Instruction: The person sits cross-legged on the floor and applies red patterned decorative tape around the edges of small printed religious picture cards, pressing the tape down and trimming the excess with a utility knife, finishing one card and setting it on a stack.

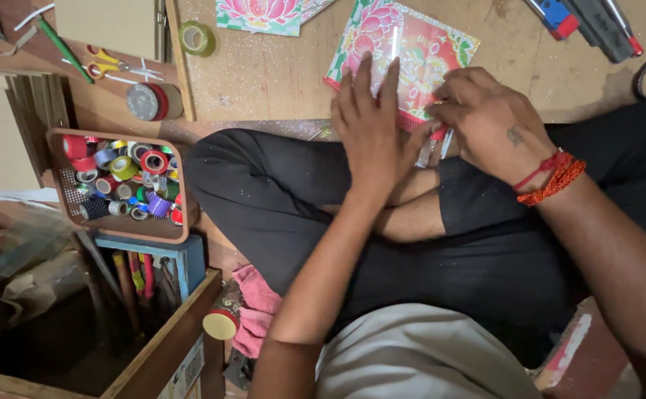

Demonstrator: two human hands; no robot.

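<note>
The person sits cross-legged in black trousers, and both hands meet over a square glossy picture printed with pink lotus flowers on a red and green ground (411,48), which lies flat on the pale wooden bench (278,74) just beyond the knees. The left hand (371,129) is spread open, fingers straight and together, palm pressed down on the near left part of the picture, seemingly to keep the slick sheet flat and steady; it grips nothing. The right hand (485,122), with red and orange thread bands (552,177) at the wrist, is curled at the picture's near right edge, fingertips pinched on what looks like a thin red strip along the border, though exactly what it holds is too hidden to tell. A second lotus picture (264,15) lies farther off on the bench, near a roll of yellow-green tape (197,37). To the left, a brown plastic mesh basket (120,229) is packed with small rolls of shiny coloured tape, within easy reach. Orange-handled scissors (108,65) and a grey and red tape roll (149,101) rest on a darker board. A pink cloth (253,307) lies crumpled by the person's thigh, beside an open wooden box (168,340).
</note>
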